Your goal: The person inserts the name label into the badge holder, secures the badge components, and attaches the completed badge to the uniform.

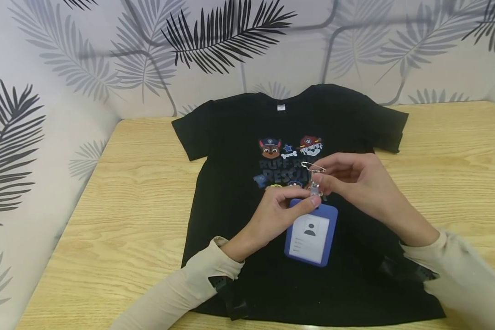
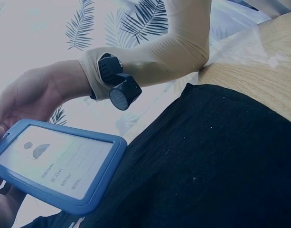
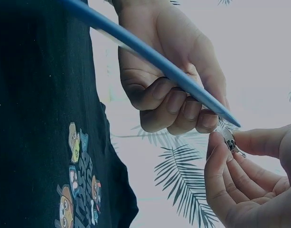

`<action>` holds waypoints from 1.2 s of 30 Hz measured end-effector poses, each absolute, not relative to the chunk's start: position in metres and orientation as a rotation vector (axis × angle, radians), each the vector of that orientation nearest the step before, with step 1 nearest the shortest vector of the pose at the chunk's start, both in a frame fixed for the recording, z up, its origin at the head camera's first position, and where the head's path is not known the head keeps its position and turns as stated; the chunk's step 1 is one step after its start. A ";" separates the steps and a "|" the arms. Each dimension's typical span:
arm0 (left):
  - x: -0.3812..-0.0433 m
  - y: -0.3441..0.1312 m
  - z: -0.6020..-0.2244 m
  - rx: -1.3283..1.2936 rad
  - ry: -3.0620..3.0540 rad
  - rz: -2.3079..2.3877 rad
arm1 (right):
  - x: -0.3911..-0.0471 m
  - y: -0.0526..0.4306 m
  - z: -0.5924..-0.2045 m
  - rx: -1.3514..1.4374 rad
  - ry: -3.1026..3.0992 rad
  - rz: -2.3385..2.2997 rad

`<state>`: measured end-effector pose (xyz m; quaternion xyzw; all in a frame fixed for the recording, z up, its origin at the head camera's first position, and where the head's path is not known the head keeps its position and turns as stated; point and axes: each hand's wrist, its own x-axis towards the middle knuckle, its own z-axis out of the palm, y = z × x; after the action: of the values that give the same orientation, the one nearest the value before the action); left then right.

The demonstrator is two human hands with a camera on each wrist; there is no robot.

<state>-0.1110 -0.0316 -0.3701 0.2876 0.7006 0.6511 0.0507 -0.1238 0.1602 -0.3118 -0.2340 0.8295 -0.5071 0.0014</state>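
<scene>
A blue-framed ID badge holder with a white card hangs over the black T-shirt. My left hand pinches its top edge, at the clear strap, between thumb and curled fingers. Just above, my right hand pinches the metal clip with its safety pin, which juts up past the fingertips. The badge's card side shows in the left wrist view, while the right wrist view catches the holder edge-on. Fingers partly hide the clip and strap.
The T-shirt lies flat on a wooden table, its neck toward the wall, with cartoon dogs printed on its chest. Leaf-patterned cloth covers the wall behind and to the left. Small black wrist cameras are strapped over the sleeves.
</scene>
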 end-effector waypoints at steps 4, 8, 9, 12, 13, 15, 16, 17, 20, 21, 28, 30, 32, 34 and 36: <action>-0.112 -0.032 -0.371 0.909 2.146 1.980 | -0.124 0.160 -0.312 -0.752 2.600 -1.588; -0.110 -0.033 -0.372 0.898 2.122 1.999 | -0.124 0.160 -0.314 -0.773 2.591 -1.586; -0.110 -0.033 -0.372 0.893 2.117 2.002 | -0.124 0.160 -0.314 -0.778 2.589 -1.586; -0.109 -0.034 -0.372 0.883 2.118 2.003 | -0.125 0.160 -0.315 -0.788 2.585 -1.589; -0.109 -0.034 -0.372 0.879 2.119 2.002 | -0.125 0.160 -0.315 -0.789 2.586 -1.587; -0.109 -0.034 -0.372 0.862 2.123 2.002 | -0.125 0.160 -0.315 -0.787 2.587 -1.586; -0.108 -0.034 -0.372 0.851 2.128 2.000 | -0.125 0.160 -0.315 -0.786 2.588 -1.582; -0.108 -0.034 -0.372 0.837 2.128 2.000 | -0.125 0.160 -0.316 -0.784 2.588 -1.578; -0.108 -0.034 -0.373 0.801 2.127 1.999 | -0.125 0.161 -0.317 -0.789 2.592 -1.564; -0.108 -0.034 -0.373 0.794 2.125 1.999 | -0.125 0.161 -0.317 -0.796 2.594 -1.559; -0.109 -0.035 -0.375 0.805 2.167 1.983 | -0.126 0.161 -0.317 -0.835 2.589 -1.554; -0.109 -0.035 -0.375 0.810 2.172 1.981 | -0.126 0.161 -0.316 -0.830 2.594 -1.547; -0.109 -0.036 -0.375 0.818 2.170 1.983 | -0.126 0.161 -0.316 -0.826 2.599 -1.542; -0.110 -0.036 -0.375 0.823 2.165 1.986 | -0.125 0.161 -0.316 -0.825 2.600 -1.541; -0.110 -0.036 -0.375 0.826 2.160 1.987 | -0.125 0.161 -0.315 -0.828 2.598 -1.545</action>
<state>-0.1096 -0.0363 -0.3749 0.2707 0.7077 0.6510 0.0461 -0.1254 0.1605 -0.3154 -0.2641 0.8290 -0.4929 0.0037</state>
